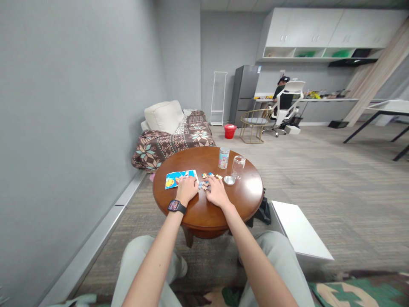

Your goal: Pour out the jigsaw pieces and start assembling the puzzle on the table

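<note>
pieces of multicoloured jigsaw point(203, 186) lay mid-frame, between and just beyond the left hand point(188, 189) and nearer right hand point(216, 192), both loosely curled, any hold unclear.

This is a mixed room, part lounge, part kitchen, part office. At the far left stands a sofa under a brown patterned throw point(179, 147), with a round, polished brown wooden table point(204, 217) near. The far right is fitted as a kitchen: a tall grey refrigerator point(249, 83), glossy white wall cabinets point(306, 27), a slim black range hood point(353, 62). A white high-backed swivel chair point(294, 87) with a seated person point(277, 90) suggests office use.
</note>
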Demonstrator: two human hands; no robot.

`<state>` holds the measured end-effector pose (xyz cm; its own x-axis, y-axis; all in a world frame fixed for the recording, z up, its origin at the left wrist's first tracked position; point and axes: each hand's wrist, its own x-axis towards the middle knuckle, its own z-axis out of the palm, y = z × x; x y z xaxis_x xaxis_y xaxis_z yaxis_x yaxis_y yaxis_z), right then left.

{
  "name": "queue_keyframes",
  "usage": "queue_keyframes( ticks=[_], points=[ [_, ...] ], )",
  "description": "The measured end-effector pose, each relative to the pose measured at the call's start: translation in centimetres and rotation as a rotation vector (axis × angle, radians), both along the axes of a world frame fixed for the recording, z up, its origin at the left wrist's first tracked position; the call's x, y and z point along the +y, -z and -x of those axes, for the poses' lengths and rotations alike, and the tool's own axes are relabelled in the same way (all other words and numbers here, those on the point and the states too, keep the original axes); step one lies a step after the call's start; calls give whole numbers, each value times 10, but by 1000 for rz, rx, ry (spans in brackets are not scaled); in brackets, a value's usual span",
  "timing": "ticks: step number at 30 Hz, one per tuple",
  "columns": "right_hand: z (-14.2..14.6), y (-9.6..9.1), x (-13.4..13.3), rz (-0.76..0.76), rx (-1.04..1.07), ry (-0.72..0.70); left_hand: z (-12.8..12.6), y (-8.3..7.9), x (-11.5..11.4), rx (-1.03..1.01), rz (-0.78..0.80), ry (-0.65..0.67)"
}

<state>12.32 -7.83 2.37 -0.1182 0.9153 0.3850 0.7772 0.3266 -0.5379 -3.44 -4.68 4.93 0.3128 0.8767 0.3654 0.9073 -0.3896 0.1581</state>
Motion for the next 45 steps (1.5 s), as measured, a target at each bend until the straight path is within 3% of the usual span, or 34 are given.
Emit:
queue_keyframes(
  ticks=[5,12,20,27,37,45],
  points=[
    [-1,-1,-3,75,-54,-154,1,1,0,-1,-32,-91],
    [-2,5,5,-29,57,30,0,-4,-4,-4,-27,-206],
    [-6,7,7,-68,206,276,0,-3,-4,-12,-40,34],
    [-5,14,8,-65,307,151,2,4,-1,-23,-127,225],
    [-8,14,11,-130,457,279,2,9,5,21,-135,245],
    [-6,11,7,-153,402,182,-2,7,2,41,-55,407]
  ],
)
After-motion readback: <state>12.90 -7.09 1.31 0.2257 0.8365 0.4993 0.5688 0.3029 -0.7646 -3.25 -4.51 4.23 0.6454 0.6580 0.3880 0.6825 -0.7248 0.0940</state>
